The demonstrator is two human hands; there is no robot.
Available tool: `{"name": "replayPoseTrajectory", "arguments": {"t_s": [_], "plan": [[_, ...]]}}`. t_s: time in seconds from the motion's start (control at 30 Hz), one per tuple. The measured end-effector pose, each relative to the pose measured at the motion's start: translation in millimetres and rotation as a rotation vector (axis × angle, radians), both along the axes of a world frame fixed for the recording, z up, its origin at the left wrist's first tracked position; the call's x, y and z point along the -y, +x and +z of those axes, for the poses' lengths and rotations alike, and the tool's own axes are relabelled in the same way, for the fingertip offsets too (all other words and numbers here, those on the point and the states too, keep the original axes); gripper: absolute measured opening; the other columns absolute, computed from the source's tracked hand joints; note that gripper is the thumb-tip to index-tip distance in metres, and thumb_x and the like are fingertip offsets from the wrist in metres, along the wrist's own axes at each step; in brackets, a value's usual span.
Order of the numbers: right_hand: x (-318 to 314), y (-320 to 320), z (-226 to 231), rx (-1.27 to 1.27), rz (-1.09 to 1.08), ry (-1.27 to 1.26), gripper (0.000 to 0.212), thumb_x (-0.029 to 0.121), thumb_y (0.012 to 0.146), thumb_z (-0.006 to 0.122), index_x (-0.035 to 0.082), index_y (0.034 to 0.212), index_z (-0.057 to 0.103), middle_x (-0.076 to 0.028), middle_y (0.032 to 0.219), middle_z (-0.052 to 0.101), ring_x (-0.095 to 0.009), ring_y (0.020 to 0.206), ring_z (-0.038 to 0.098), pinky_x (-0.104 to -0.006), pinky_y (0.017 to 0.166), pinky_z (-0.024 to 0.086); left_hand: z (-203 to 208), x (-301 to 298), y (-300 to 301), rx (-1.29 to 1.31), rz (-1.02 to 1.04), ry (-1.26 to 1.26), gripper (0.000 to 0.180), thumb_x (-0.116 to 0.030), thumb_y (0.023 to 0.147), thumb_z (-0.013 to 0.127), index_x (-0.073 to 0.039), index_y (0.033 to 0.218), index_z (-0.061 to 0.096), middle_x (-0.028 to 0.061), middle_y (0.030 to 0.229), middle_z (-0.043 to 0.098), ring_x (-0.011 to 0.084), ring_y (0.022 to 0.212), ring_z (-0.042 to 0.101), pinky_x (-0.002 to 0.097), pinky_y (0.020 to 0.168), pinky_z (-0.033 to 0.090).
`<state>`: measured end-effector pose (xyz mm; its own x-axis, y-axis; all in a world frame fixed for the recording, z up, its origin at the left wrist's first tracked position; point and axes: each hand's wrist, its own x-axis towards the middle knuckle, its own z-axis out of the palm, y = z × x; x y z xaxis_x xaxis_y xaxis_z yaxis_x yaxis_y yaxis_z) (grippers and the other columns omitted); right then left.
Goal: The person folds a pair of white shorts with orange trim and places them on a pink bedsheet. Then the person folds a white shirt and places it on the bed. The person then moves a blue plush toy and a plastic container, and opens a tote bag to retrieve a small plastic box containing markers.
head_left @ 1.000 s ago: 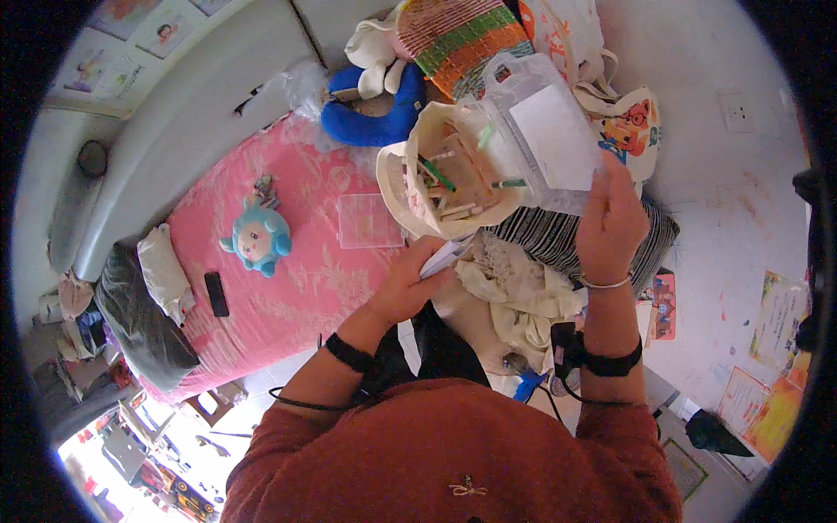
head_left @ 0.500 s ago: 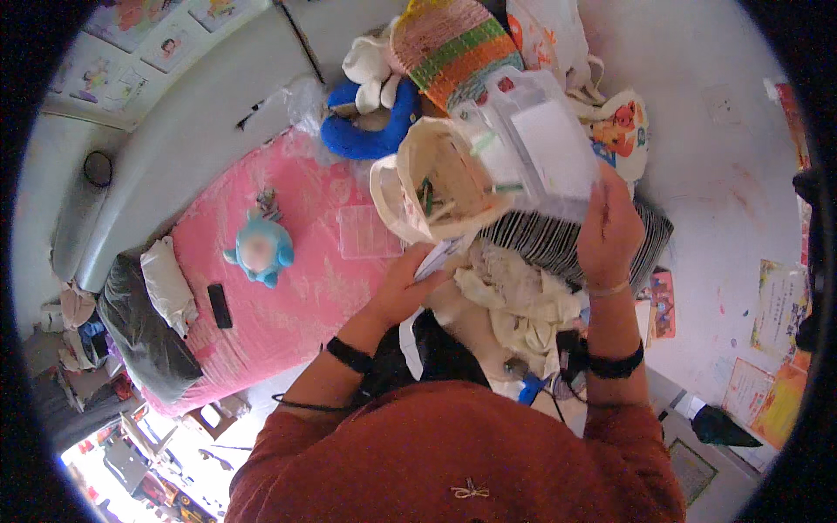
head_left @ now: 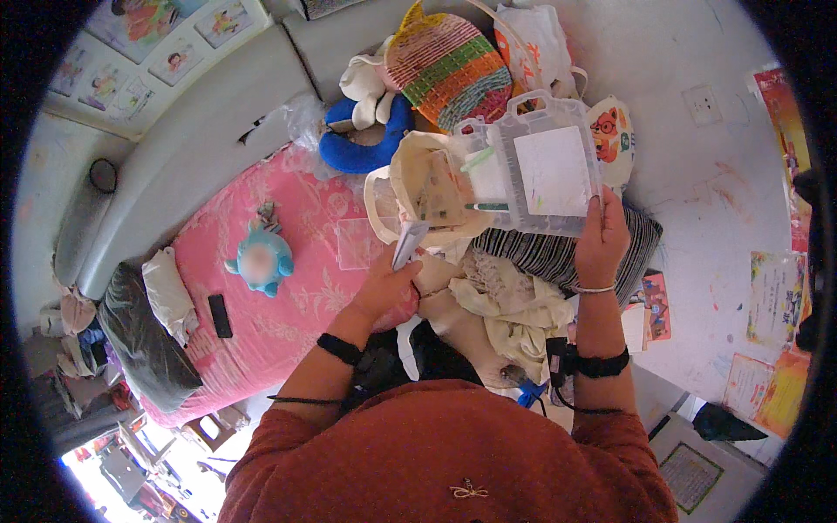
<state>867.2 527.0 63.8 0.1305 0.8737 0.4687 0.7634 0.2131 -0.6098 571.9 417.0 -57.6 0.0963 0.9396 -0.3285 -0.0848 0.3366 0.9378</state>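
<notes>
Two hands are in use in the head view, and both of them are grasping something. Your left hand (head_left: 384, 281) is closed around a flat white bundle (head_left: 410, 242), maybe folded paper, near the lower edge of the cream bag (head_left: 427, 161). Your right hand (head_left: 603, 234) is pinching the right edge of the clear plastic case (head_left: 567, 224), above the striped cushion (head_left: 629, 248). A white sheet (head_left: 554, 174) shows on this case. The case overlaps the bag's right side in view; if they touch, I cannot tell. A green pen (head_left: 486, 207) lies where they meet, and several thin sticks or pens show inside the bag.

The step in hand seems to be handling the case beside the bag. In my judgement, your next move calls for a firm right grip and a level case, because the pen may be loose and could slide out.
</notes>
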Motion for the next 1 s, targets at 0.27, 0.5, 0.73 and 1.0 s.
{"name": "replayPoseTrajectory", "arguments": {"t_s": [0.27,0.5,0.73,1.0], "plan": [[9,9,-11,-0.063,0.063,0.008,0.024,0.009,0.096,0.052,-0.004,0.114,0.059,-0.005,0.091,0.065,-0.007,0.073,0.056,-0.0223,0.064,0.046,6,-33,-37,-0.162,0.074,-0.044,0.034,-0.016,0.086,0.063,0.0,0.116,0.057,0.0062,0.101,0.063,0.0146,0.091,0.056,0.0298,0.083,0.046],[24,10,-9,-0.186,-0.053,-0.132,0.022,0.008,0.093,0.054,-0.003,0.111,0.06,-0.015,0.095,0.068,-0.019,0.082,0.065,-0.0293,0.073,0.05,20,-87,-35,0.042,0.04,-0.098,0.028,-0.017,0.087,0.062,-0.002,0.109,0.055,0.0074,0.087,0.067,0.013,0.071,0.06,0.0274,0.065,0.049],[35,12,1,-0.32,-0.093,-0.122,0.022,0.007,0.094,0.052,-0.003,0.113,0.059,-0.008,0.089,0.066,-0.01,0.073,0.059,-0.025,0.065,0.048,-2,-131,27,0.219,0.1,-0.114,0.028,-0.014,0.087,0.062,-0.004,0.113,0.056,0.0056,0.083,0.066,0.011,0.071,0.059,0.0259,0.065,0.048],[41,8,15,-0.367,-0.098,-0.219,0.024,0.007,0.094,0.053,-0.002,0.115,0.058,-0.008,0.091,0.065,-0.01,0.076,0.058,-0.0244,0.068,0.047,-6,-154,91,-0.067,0.127,0.191,0.033,-0.012,0.081,0.068,-0.006,0.112,0.059,0.0026,0.081,0.058,0.0147,0.072,0.054,0.0297,0.067,0.045]]}}
